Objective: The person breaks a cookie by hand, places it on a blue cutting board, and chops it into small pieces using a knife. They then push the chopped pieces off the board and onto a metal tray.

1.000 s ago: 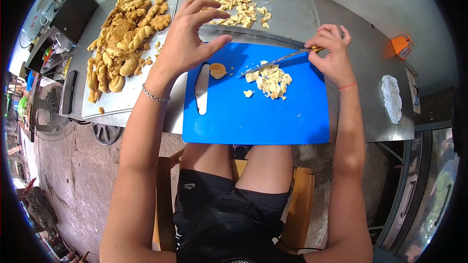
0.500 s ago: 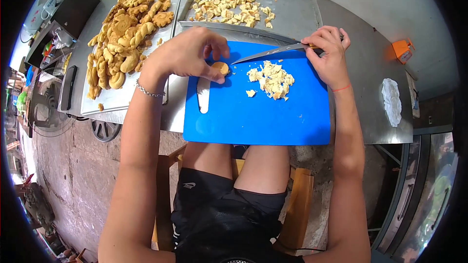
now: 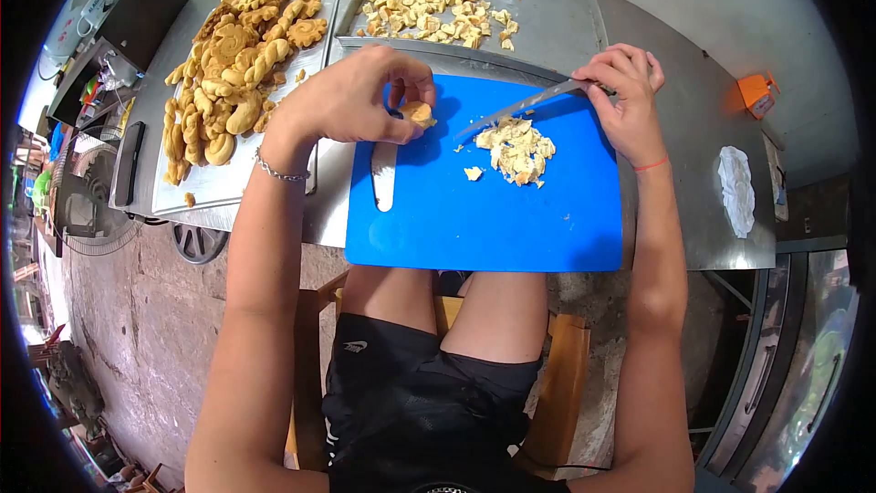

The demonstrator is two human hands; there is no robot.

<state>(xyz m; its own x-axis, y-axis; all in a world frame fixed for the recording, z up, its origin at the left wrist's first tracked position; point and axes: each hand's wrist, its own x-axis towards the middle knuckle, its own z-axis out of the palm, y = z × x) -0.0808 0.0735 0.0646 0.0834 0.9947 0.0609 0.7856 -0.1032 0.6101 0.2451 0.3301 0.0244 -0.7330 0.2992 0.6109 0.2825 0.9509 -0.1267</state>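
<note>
My left hand pinches a small golden-brown piece of bread between thumb and fingers, over the upper left of the blue cutting board. In my right hand is a long knife, its handle mostly hidden by my fingers. The blade slants down to the left, with its tip close to the board. Just below the blade lies a heap of pale chopped bread bits. One loose crumb sits left of that heap.
Left of the board, a tray bears a tall pile of golden twisted and flower-shaped breads. Behind it, a metal tray holds many cut pieces. On the right are a crumpled white cloth and an orange object.
The left hand has lifted and turned the bread piece slightly. My right hand has shifted a little right, and the knife tip has moved right, away from the bread piece.
</note>
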